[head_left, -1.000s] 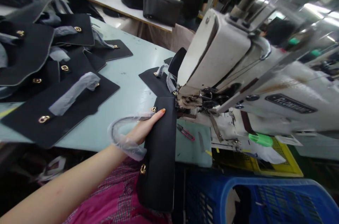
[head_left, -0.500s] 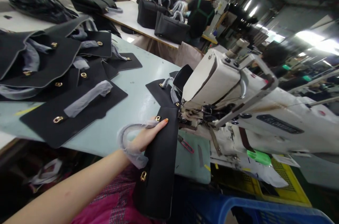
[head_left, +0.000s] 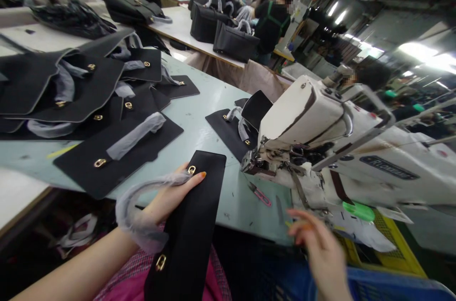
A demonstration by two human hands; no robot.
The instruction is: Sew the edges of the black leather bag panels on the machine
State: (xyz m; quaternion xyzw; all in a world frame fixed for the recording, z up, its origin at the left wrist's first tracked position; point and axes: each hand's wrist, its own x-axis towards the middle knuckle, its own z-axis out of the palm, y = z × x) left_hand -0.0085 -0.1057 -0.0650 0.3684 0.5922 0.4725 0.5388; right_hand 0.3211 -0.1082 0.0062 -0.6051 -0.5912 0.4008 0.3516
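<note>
Left hand [head_left: 171,199] clasped a long black leather panel [head_left: 195,225], thumb on top, pressing it flat; right hand [head_left: 320,253], at four o'clock, hovered open.

Table [head_left: 210,97]: I see a pale green top | far-left corner: heap of black panels [head_left: 85,87] with gold clasps | near-left: single panel [head_left: 142,151] bearing a wrapped handle | near edge: black strip [head_left: 204,177] overhanging it | right edge: sewing machine [head_left: 313,116], red snips [head_left: 260,194] just beside its base

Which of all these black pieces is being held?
The narrow black piece gripped by the left hand, hanging over the table edge; the others lie farther back.
</note>
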